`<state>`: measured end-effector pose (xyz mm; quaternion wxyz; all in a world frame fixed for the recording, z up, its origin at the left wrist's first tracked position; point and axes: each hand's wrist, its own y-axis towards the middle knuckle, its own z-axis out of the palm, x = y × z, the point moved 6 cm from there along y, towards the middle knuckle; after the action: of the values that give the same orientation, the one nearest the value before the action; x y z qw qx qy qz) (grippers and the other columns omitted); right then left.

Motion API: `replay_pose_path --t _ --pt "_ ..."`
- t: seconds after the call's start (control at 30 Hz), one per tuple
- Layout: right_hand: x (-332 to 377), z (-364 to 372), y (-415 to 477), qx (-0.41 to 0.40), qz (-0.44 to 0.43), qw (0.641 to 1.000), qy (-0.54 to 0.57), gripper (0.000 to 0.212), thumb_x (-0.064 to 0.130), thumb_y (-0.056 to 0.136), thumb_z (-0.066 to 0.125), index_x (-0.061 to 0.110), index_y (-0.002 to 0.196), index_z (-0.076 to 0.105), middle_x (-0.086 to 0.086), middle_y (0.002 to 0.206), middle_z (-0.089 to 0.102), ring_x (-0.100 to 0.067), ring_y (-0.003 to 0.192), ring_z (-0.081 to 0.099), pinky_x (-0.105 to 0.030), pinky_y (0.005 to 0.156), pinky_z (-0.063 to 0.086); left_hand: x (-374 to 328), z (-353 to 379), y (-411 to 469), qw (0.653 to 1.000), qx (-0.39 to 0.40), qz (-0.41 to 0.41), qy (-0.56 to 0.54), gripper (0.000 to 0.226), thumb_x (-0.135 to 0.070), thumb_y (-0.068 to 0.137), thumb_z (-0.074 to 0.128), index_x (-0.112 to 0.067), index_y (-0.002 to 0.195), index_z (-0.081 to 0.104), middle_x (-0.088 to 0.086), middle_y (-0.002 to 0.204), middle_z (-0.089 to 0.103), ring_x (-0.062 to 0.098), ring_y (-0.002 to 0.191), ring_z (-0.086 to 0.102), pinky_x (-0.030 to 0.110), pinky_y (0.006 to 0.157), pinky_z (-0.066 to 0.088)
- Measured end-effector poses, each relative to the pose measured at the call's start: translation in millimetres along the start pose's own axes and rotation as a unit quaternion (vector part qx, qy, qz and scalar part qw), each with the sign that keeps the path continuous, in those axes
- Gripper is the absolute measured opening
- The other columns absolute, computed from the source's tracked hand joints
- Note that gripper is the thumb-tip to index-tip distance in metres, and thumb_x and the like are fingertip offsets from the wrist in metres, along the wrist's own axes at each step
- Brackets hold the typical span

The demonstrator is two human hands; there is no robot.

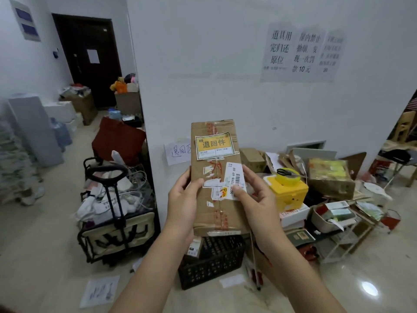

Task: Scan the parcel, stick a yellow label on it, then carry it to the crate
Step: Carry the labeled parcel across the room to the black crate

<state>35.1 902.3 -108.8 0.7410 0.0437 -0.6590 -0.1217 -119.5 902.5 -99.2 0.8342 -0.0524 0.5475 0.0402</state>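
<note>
I hold a long brown cardboard parcel (216, 206) upright in front of me, above a black plastic crate (212, 260) on the floor. A yellow label (214, 144) with black characters is stuck on its upper face, and a white barcode sticker (234, 177) sits lower right. My left hand (182, 199) grips the parcel's left edge. My right hand (257, 195) holds its right edge, thumb on the barcode sticker. The crate holds a small box and its far part is hidden behind the parcel.
A black folding cart (117, 222) full of bags stands to the left. To the right lie a yellow box (288, 193) with a tape roll, cardboard boxes (329, 177) and a wire rack (343, 240). A white wall with a handwritten note (177, 152) is behind.
</note>
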Motion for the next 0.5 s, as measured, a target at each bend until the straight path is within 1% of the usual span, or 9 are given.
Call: replay_pose_path --t 0.13,0.27,0.33,0.4,0.43,0.5 --pt "-21.2 8.8 33.3 0.003 0.014 1.000 -0.004 0.045 0.008 0.088 0.063 0.026 0.129 0.057 0.005 0.116 0.069 -0.004 0.083 0.072 -0.020 0.060 0.056 6.8 -7.0 37.3 1.000 0.002 -0.015 0.005 0.030 -0.010 0.090 0.054 -0.036 0.088 0.069 0.000 0.082 0.078 0.018 0.069 0.074 0.036 0.064 0.061" --pt "-38.9 19.1 76.8 0.021 0.019 1.000 -0.001 0.045 0.004 0.088 0.061 0.021 0.129 0.057 0.010 0.108 0.068 0.005 0.077 0.071 -0.014 0.056 0.054 12.0 -12.0 83.8 1.000 -0.016 -0.010 0.017 0.030 -0.010 0.091 0.053 -0.035 0.089 0.069 -0.002 0.081 0.078 0.017 0.069 0.074 0.035 0.063 0.061" --pt "-49.4 24.0 101.5 0.020 0.024 1.000 0.000 0.044 0.005 0.087 0.062 0.023 0.128 0.058 0.010 0.107 0.069 0.002 0.079 0.071 -0.016 0.057 0.054 14.6 -13.2 110.1 0.999 -0.024 -0.009 0.021 0.029 -0.010 0.091 0.053 -0.035 0.091 0.068 -0.003 0.078 0.078 0.016 0.066 0.074 0.032 0.059 0.061" --pt "-62.9 28.0 129.8 0.019 0.036 0.999 0.012 0.044 0.006 0.087 0.063 0.025 0.126 0.060 0.006 0.109 0.071 -0.006 0.083 0.073 -0.021 0.061 0.058 16.5 -12.6 138.7 0.999 -0.032 -0.009 0.026 0.028 -0.011 0.091 0.054 -0.036 0.094 0.067 -0.003 0.078 0.078 0.016 0.066 0.074 0.030 0.056 0.060" --pt "-68.9 30.6 145.1 0.021 0.041 0.999 0.018 0.043 0.007 0.087 0.063 0.026 0.125 0.060 0.006 0.107 0.072 -0.009 0.085 0.074 -0.025 0.063 0.059 17.2 -12.1 153.9 0.999 -0.038 -0.008 0.029 0.028 -0.011 0.091 0.054 -0.036 0.096 0.067 -0.002 0.079 0.078 0.017 0.068 0.074 0.031 0.056 0.060" --pt "-80.5 35.9 180.0 0.030 0.046 0.998 0.026 0.042 0.006 0.087 0.063 0.026 0.125 0.060 0.010 0.098 0.076 -0.011 0.083 0.074 -0.026 0.063 0.060 17.4 -9.8 187.1 0.998 -0.048 -0.001 0.028 0.028 -0.012 0.091 0.054 -0.034 0.102 0.067 0.000 0.084 0.079 0.019 0.072 0.075 0.032 0.058 0.060"
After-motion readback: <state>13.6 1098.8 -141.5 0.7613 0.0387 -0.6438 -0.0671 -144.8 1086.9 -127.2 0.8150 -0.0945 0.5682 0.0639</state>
